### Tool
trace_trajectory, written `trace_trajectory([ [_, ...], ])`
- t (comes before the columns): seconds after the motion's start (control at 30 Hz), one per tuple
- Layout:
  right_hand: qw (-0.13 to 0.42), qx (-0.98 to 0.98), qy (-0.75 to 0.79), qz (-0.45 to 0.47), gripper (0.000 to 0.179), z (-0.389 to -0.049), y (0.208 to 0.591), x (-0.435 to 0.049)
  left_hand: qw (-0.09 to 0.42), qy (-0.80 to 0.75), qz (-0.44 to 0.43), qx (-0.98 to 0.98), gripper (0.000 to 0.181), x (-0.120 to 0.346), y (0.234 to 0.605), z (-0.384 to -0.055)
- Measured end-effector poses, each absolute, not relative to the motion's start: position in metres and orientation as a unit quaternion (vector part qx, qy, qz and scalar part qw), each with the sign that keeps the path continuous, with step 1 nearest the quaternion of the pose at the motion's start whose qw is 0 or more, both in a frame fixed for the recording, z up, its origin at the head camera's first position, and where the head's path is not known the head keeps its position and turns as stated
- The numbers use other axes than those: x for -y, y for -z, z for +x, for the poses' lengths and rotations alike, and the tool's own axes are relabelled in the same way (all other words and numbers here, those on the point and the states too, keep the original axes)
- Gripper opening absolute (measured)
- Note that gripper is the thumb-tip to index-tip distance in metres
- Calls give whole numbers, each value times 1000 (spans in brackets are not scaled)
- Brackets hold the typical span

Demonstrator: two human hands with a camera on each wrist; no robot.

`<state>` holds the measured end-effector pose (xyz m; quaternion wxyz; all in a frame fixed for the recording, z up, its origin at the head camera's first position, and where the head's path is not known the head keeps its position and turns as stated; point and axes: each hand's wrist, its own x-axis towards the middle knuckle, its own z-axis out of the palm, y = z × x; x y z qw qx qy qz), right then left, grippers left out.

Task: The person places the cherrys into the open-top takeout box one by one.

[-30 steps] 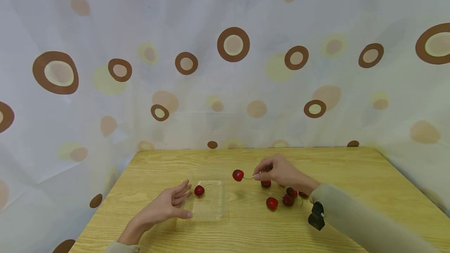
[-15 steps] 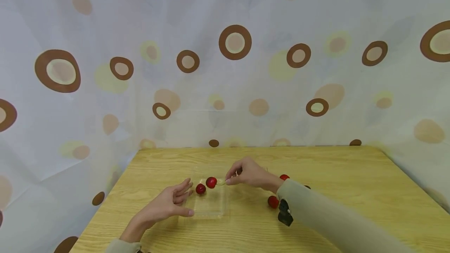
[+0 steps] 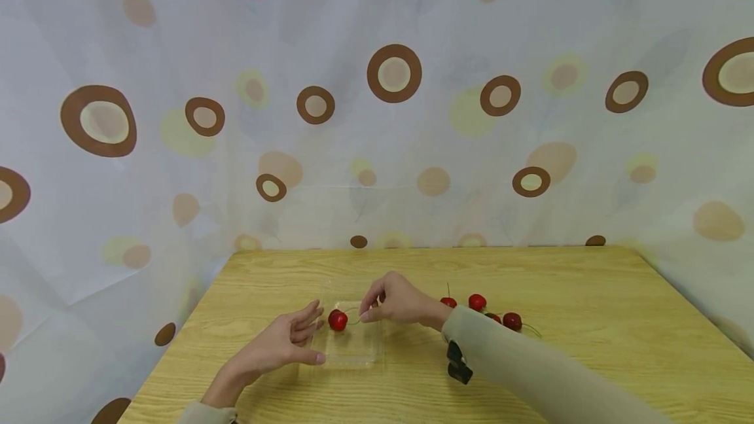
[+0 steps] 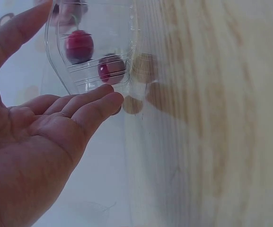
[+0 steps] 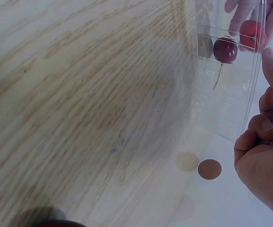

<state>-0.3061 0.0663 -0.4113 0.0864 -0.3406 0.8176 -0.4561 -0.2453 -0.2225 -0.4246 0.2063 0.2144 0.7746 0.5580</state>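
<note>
A clear plastic box point(image 3: 355, 353) stands on the table in front of me. My right hand point(image 3: 399, 303) pinches the thin stem of a red cherry point(image 3: 338, 321) over its left part. Below that, a darker cherry point(image 4: 111, 69) lies on the box floor, seen through the wall in the left wrist view; in the head view the held one partly covers it. My left hand point(image 3: 272, 344) is at the box's left side with fingers extended and thumb apart, holding nothing. Its fingertips are at the box wall; whether they touch it, I cannot tell.
Several loose cherries point(image 3: 512, 321) with stems lie on the wooden table point(image 3: 577, 280) to the right, some partly hidden by the right sleeve point(image 3: 518, 358). A white curtain point(image 3: 448, 31) with brown circles hangs behind and at the sides.
My right hand has carried the cherry by its stem from the table's right side leftward over the box, then lowered it. The left hand has stayed beside the box.
</note>
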Motion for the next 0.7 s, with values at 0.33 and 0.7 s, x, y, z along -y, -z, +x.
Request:
trace_trajectory([
  [0.33, 75, -833, 458, -303, 15, -310, 413, -86, 210, -564, 215, -769, 102, 221, 426, -245],
  [0.7, 36, -842, 464, -272, 15, -298, 389, -160, 207, -558, 217, -773, 102, 223, 425, -246],
])
